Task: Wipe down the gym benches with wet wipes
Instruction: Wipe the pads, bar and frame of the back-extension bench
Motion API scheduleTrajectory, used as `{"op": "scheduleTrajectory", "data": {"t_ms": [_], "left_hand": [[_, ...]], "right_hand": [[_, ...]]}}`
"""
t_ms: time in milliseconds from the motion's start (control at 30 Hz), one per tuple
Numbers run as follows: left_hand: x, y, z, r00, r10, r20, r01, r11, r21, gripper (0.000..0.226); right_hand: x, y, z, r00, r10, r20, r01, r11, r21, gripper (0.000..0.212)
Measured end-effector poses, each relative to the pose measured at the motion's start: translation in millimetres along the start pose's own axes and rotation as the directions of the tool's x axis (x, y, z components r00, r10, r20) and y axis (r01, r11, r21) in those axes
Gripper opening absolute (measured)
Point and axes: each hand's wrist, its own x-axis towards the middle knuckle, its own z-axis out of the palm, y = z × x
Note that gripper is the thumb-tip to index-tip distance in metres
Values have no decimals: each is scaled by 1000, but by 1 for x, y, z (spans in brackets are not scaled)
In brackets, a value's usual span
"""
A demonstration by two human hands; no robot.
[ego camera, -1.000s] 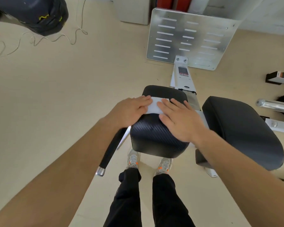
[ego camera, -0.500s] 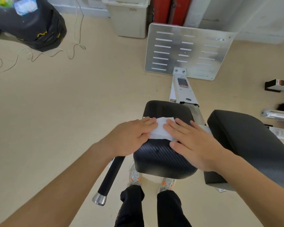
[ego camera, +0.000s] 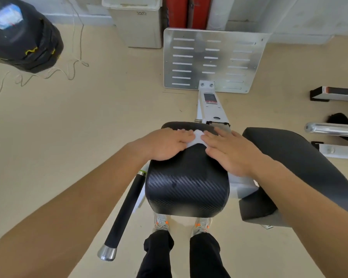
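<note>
The wet wipe [ego camera: 196, 139] has slid to the far end of the black seat pad [ego camera: 187, 185]! Left hand [ego camera: 165, 144] and right hand [ego camera: 232, 152] lie flat on it, fingers straight, pressing down, fingertips nearly meeting.

A gym: padded machine seat [ego camera: 187, 189], steel footplate [ego camera: 211, 59].

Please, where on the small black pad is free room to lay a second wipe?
The near half of the small black pad is bare, bordered by the left hand, the right hand and its front edge. The larger pad to the right is bare too. The far end is crowded: both hands press the wipe there.
</note>
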Motion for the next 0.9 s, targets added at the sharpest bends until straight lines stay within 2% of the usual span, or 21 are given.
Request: {"op": "scheduleTrajectory", "data": {"t_ms": [100,200,233,367,533,633,767,900], "left_hand": [[-33,10,9,995,90,39,-91,995,48,50],[-33,7,9,995,86,54,-86,996,-16,49],[-25,6,6,996,75,55,-74,997,-25,49],[31,5,-5,999,13,49,-15,999,30,47],[74,3,-7,999,-45,28,43,997,60,47],[66,9,-10,998,-55,17,53,994,99,45],[10,11,-1,996,65,66,-76,981,178,49],[-6,3,5,997,71,34,-73,993,91,49]], "right_hand": [[-48,-9,7,1000,-25,-17,26,999,48,63],[-57,-8,13,1000,-2,-25,2,999,35,80],[-49,-4,13,999,15,-35,-13,999,39,80],[5,21,14,991,132,-23,-129,985,117,56],[44,39,8,981,188,41,-193,967,169,53],[31,31,4,990,145,0,-143,976,166,52],[-13,15,12,999,18,-30,-14,990,139,54],[-18,13,14,999,48,-27,-42,985,168,52]]}}
